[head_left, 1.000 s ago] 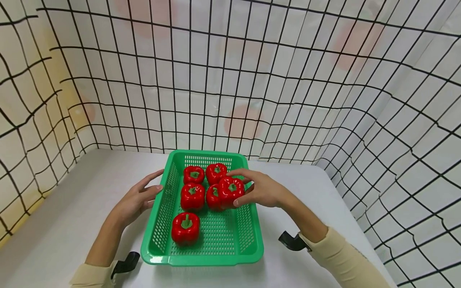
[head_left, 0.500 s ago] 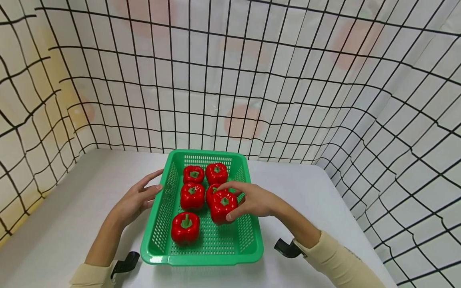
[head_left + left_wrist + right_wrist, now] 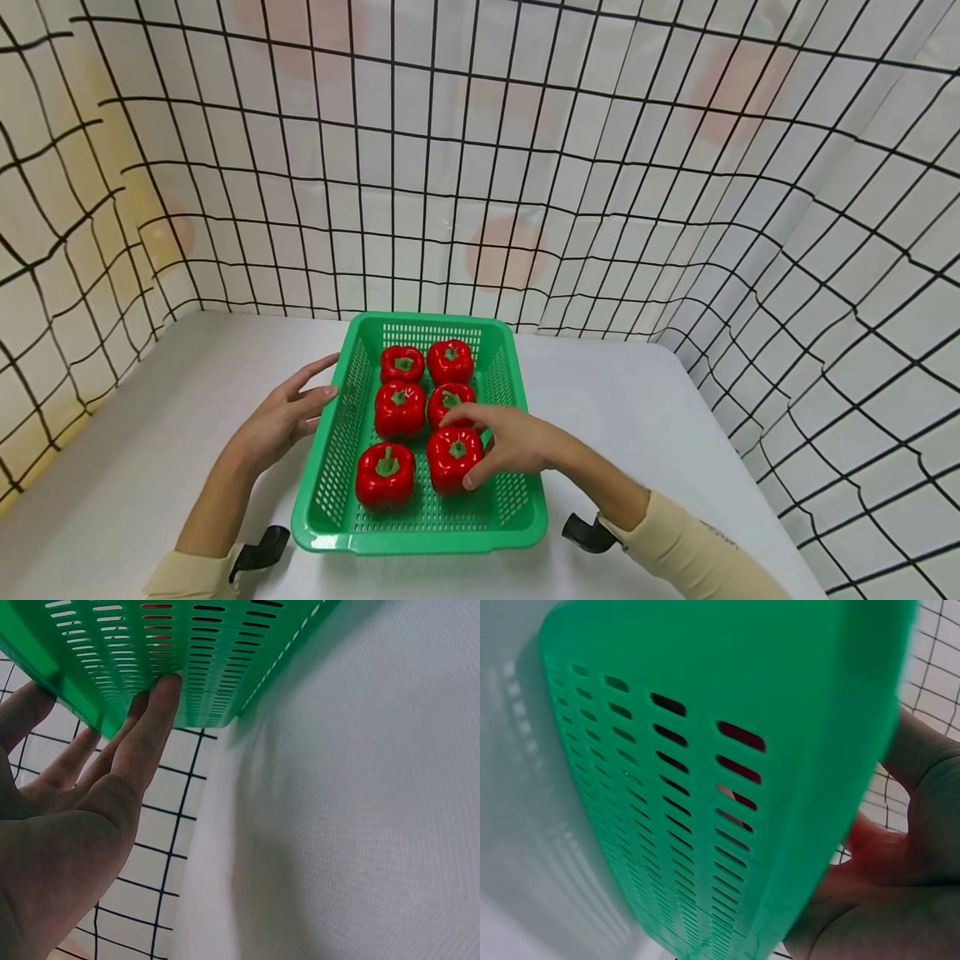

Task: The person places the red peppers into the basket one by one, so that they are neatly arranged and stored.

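Note:
My right hand (image 3: pixel 517 439) grips a red bell pepper (image 3: pixel 452 467) low inside the green basket (image 3: pixel 427 546), near its front right. Thumb and fingers sit on either side of that pepper, its green stem facing up. Beside it on the left stands another bell pepper (image 3: pixel 385 487). Several more fill the back half in two columns, one (image 3: pixel 450 400) partly covered by my fingers. My left hand (image 3: pixel 273 421) rests relaxed against the basket's left outer wall; in the left wrist view a fingertip touches the slotted side (image 3: pixel 202 660). In the right wrist view the basket wall (image 3: pixel 675 847) hides the held pepper mostly.
The basket stands on a white table (image 3: pixel 600 400). Black grid netting (image 3: pixel 420 167) over pale sheeting encloses the back and both sides. A black wrist mount (image 3: pixel 588 533) sticks out from the right sleeve, another mount (image 3: pixel 262 550) from the left.
My right hand has carried the bell pepper toward me and slightly left, from over the middle right pepper down to the basket's front right. The left hand has stayed put.

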Motion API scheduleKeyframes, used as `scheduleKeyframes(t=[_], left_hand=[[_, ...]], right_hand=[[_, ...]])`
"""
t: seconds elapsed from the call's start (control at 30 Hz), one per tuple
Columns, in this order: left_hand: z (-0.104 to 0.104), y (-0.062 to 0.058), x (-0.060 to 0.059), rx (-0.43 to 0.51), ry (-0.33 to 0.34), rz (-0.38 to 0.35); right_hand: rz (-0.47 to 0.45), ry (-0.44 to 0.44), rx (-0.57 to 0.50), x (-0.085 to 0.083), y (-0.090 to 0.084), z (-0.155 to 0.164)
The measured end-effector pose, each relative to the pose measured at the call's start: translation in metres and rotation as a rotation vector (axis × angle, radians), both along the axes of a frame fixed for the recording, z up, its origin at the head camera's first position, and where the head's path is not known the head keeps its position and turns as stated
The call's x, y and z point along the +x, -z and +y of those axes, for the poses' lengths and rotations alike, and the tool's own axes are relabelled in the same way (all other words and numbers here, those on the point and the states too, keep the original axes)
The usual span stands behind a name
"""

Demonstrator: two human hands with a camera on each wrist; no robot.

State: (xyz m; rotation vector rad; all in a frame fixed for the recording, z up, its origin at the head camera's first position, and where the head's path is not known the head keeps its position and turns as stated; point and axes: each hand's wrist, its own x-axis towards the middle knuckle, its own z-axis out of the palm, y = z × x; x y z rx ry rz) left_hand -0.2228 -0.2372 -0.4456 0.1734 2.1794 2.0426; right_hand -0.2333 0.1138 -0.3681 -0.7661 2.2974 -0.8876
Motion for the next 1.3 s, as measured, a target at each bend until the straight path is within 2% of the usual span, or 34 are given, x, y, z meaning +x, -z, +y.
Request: scheduleKeyframes(t=[0.47, 1.3], left_hand=[[0.0005, -0.0007, 0.0004, 0.016, 0.004, 0.001], [0.0003, -0.0001, 0.0008, 0.039, 0.008, -0.004]], right_hand=[[0.104, -0.024, 0.068, 0.004, 0.004, -0.0009], [0.126, -0.055, 0.122, 0.01, 0.0058, -0.0017]])
